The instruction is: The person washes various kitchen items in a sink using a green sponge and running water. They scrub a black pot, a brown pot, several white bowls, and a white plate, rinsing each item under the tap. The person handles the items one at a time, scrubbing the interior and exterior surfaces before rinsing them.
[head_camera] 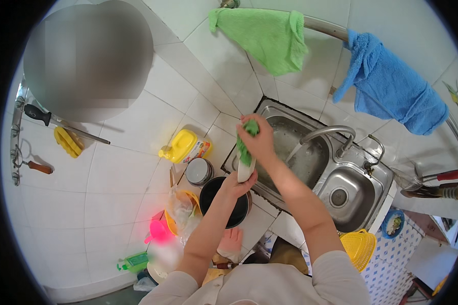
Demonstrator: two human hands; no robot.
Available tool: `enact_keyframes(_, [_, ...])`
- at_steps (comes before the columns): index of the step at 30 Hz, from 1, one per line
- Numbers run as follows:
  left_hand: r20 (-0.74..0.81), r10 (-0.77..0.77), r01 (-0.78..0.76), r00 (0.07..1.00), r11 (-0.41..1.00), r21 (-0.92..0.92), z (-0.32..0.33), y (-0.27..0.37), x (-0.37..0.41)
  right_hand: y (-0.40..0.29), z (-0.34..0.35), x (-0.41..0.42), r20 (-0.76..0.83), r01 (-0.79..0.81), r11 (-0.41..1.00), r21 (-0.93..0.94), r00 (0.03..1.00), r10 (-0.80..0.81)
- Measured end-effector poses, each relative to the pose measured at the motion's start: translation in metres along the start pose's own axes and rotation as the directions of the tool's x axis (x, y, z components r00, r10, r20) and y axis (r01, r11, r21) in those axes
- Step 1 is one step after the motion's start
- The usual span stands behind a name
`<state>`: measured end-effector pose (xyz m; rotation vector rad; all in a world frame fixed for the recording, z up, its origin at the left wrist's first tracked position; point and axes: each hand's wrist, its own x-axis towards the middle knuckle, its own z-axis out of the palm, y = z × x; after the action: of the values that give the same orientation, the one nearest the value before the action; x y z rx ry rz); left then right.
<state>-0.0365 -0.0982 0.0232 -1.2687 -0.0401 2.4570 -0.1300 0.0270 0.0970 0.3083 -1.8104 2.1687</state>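
My left hand (241, 186) grips the lower end of a white dish (245, 171), tilted above the left edge of the stainless-steel sink (297, 167). At its upper end my right hand (260, 139) holds a green cloth (245, 150) against the dish. The cloth and my fingers hide much of the dish, so its full shape does not show. To the right of my hands, water runs from the curved faucet (330, 131) into the large basin, where water stands.
Left of the sink are a yellow jug (186, 146), stacked bowls (198, 171), a black pot (234, 213), a pink rubber glove (231, 242) and a green bottle (134, 262). A yellow colander (360, 248) is near my right elbow. Green (267, 38) and blue (393, 84) towels hang above.
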Motion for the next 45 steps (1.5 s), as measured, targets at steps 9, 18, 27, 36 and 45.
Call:
enact_keyframes(9, [0.1,-0.378,0.387,0.921,0.917,-0.099,0.001,-0.018,-0.029,0.092,-0.035,-0.014,0.271,-0.633,0.211,0.745,0.576,0.771])
enact_keyframes(18, [0.306,0.274,-0.405,0.912,0.476,0.781,0.032,0.009,-0.033,0.14,-0.054,-0.034,0.018,-0.755,0.612,0.236,0.633,0.774])
enact_keyframes(27, [0.533,0.465,-0.379,0.707,-0.388,0.84,0.051,-0.033,-0.013,0.066,-0.021,-0.029,0.013,-0.211,0.899,-0.384,0.972,0.234])
enact_keyframes(36, [0.648,0.499,-0.298,0.576,-0.61,0.734,0.068,-0.058,-0.043,0.094,-0.047,-0.014,-0.081,-0.646,0.674,0.357,0.698,0.712])
enact_keyframes(45, [0.644,0.488,-0.553,0.589,-0.339,0.761,0.057,-0.031,-0.006,0.052,-0.035,-0.025,-0.252,-0.18,0.966,-0.186,0.959,0.13])
